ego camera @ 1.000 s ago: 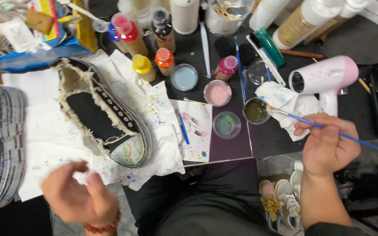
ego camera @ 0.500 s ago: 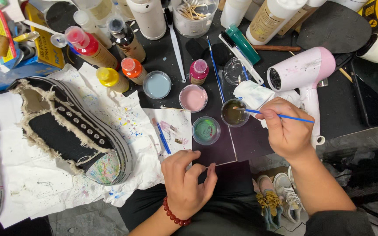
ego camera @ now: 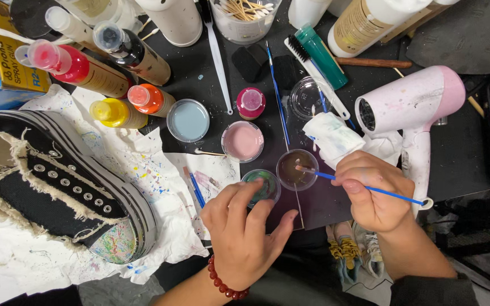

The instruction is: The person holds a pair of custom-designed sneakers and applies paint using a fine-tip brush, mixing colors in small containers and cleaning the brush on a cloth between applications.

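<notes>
My right hand (ego camera: 372, 192) grips a thin blue paintbrush (ego camera: 378, 190), whose tip dips into a small cup of brown liquid (ego camera: 295, 170). My left hand (ego camera: 242, 232), with a red bead bracelet at the wrist, lies just left of it, fingertips closed on the near rim of a small cup of green paint (ego camera: 263, 184). Both cups stand on a dark board (ego camera: 319, 207). A black sneaker with frayed edges and a paint-splattered toe (ego camera: 58, 192) lies to the left on white paper towels (ego camera: 148, 170).
A pink paint cup (ego camera: 243, 141), a pale blue cup (ego camera: 188, 120) and a magenta jar (ego camera: 250, 103) stand behind the hands. Red (ego camera: 66, 62), orange (ego camera: 148, 99) and yellow (ego camera: 114, 113) bottles crowd the back left. A pink hair dryer (ego camera: 415, 107) and crumpled tissue (ego camera: 333, 136) lie right.
My left hand came up from the lower left to the green paint cup. My right hand moved left and put the brush tip into the brown cup. The view moved closer.
</notes>
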